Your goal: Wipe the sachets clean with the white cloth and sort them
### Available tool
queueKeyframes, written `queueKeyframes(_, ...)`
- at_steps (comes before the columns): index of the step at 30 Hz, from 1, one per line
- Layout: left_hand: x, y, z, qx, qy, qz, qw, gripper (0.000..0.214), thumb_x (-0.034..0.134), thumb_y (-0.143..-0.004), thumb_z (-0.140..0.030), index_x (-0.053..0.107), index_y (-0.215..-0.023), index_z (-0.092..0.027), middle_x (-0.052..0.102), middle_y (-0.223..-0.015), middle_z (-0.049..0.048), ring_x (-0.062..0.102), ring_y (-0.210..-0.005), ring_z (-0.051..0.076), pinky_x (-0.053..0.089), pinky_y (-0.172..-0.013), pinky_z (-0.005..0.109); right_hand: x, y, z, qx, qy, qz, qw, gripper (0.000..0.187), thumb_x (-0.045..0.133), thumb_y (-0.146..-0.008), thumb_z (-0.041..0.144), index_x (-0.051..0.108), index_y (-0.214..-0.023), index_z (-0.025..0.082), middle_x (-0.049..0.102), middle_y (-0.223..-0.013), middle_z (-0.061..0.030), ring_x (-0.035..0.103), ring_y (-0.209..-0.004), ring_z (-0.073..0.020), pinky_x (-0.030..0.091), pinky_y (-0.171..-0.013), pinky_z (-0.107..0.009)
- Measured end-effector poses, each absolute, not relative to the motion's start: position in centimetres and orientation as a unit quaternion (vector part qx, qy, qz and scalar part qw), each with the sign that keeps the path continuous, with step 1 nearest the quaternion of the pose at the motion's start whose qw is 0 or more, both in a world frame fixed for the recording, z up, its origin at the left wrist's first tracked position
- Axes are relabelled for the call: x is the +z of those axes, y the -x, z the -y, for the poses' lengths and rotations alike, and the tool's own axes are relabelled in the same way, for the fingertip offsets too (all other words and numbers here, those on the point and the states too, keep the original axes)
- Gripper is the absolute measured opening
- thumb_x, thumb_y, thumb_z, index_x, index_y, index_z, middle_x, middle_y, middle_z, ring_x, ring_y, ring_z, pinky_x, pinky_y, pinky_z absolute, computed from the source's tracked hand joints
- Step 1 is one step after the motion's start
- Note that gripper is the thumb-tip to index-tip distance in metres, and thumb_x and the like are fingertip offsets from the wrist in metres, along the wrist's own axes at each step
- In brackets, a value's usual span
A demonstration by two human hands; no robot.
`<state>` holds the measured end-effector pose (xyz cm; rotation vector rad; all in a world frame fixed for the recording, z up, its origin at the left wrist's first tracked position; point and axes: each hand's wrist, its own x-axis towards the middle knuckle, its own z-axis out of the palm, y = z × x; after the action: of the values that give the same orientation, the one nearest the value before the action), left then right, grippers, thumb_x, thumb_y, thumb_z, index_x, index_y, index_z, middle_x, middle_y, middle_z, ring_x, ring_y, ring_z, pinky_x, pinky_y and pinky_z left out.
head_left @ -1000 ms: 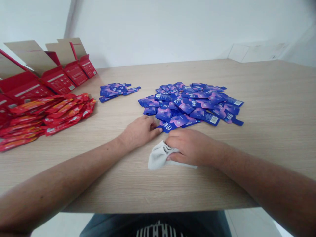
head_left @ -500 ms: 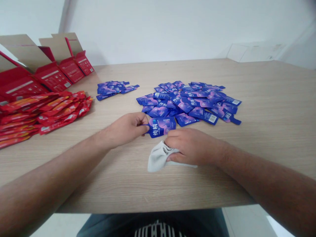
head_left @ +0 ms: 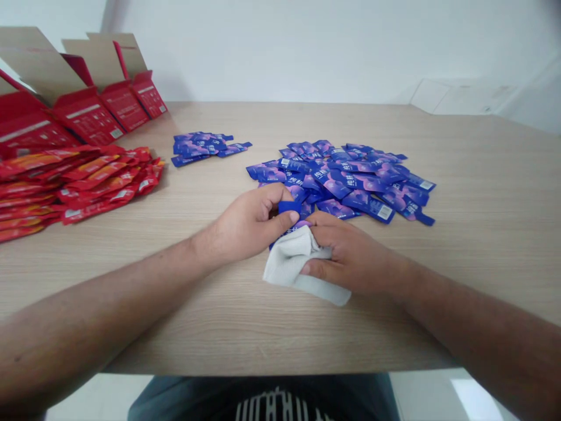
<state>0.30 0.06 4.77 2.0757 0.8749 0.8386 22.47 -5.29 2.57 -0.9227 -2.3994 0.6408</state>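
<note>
Since the earlier frame, the left hand (head_left: pixel 248 229) has carried the glossy blue-and-purple foil spout pouch (head_left: pixel 289 207) across to the right hand (head_left: pixel 350 255). The pouch is now mostly hidden, with its dark blue top end poking up between the two hands. The left fingers (head_left: pixel 280 217) pinch that top end, the thumb pressed against it, while the right fingers (head_left: pixel 319 234) curl close together over a crumpled white cloth (head_left: pixel 291 263) lying against the pouch's lower part. Both hands rest near the front edge of the light wood-grain surface (head_left: pixel 477 175), just before a wide heap of matching blue foil pouches (head_left: pixel 350 181). A smaller cluster of blue foil pouches (head_left: pixel 201 146) lies further back, left of the heap. A mound of red foil pouches (head_left: pixel 100 184) lies along the left edge, beside open red cardboard cartons (head_left: pixel 90 114) at the far left corner.
</note>
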Motion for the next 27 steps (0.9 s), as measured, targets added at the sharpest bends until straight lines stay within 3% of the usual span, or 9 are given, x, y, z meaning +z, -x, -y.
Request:
queueKeyframes(4,2.1,-0.4,0.1,0.386,-0.712,-0.328,0.487,0.025,0.07,-0.089,-0.04,0.055,-0.088,-0.019,0.058,-0.074,-0.0019,0.051,-0.062,0.011,0.043,-0.058,0.025,2.3,-22.7,4.6,0.246,0.355,0.857,0.279,0.029,0.064,-0.097,0.045,0.071,-0.099,0.017,0.065,-0.096,-0.0068,0.06,-0.095,-0.0232,0.048,-0.084,-0.037)
queueKeyframes(7,0.4,-0.2,0.0,0.382,-0.657,-0.36,0.542,0.026,0.071,-0.088,-0.039,0.053,-0.087,-0.019,0.054,-0.069,-0.0039,0.046,-0.056,0.01,0.037,-0.052,0.022,2.3,-22.9,4.3,0.262,0.409,0.82,0.302,0.029,0.069,-0.093,0.043,0.072,-0.112,0.02,0.068,-0.099,-0.0039,0.063,-0.092,-0.0209,0.048,-0.079,-0.033)
queueKeyframes(10,-0.4,-0.2,0.0,0.358,-0.655,-0.38,0.546,0.024,0.073,-0.085,-0.031,0.052,-0.083,-0.019,0.056,-0.07,-0.0033,0.046,-0.058,0.009,0.033,-0.052,0.021,2.3,-22.9,4.2,0.283,0.459,0.784,0.306,0.036,0.07,-0.091,0.043,0.071,-0.121,0.022,0.07,-0.105,-0.0039,0.066,-0.091,-0.0206,0.049,-0.077,-0.032)
queueKeyframes(15,-0.5,-0.2,-0.3,0.34,-0.663,-0.397,0.537,0.022,0.066,-0.091,-0.034,0.053,-0.081,-0.019,0.05,-0.063,-0.0045,0.041,-0.054,0.008,0.029,-0.05,0.021,2.4,-22.9,4.5,0.266,0.492,0.774,0.298,0.036,0.069,-0.09,0.048,0.072,-0.113,0.021,0.072,-0.102,-0.0049,0.069,-0.089,-0.0225,0.051,-0.073,-0.033)
queueKeyframes(21,-1.2,0.1,-0.8,0.338,-0.668,-0.384,0.54,0.032,0.063,-0.093,-0.045,0.049,-0.08,-0.02,0.051,-0.065,-0.0036,0.045,-0.055,0.009,0.031,-0.05,0.022,3.5,-24.7,3.9,0.155,0.54,0.77,0.303,0.037,0.067,-0.092,0.055,0.07,-0.111,0.023,0.075,-0.099,-0.0061,0.07,-0.084,-0.0257,0.051,-0.067,-0.036)
queueKeyframes(27,-0.9,-0.2,-0.6,0.318,-0.658,-0.367,0.575,0.033,0.065,-0.092,-0.046,0.051,-0.079,-0.019,0.05,-0.064,-0.0042,0.042,-0.054,0.008,0.031,-0.051,0.021,3.3,-24.9,3.7,-0.068,0.473,0.818,0.319,0.026,0.066,-0.096,0.042,0.069,-0.111,0.02,0.071,-0.105,-0.0109,0.065,-0.099,-0.0298,0.051,-0.084,-0.044)
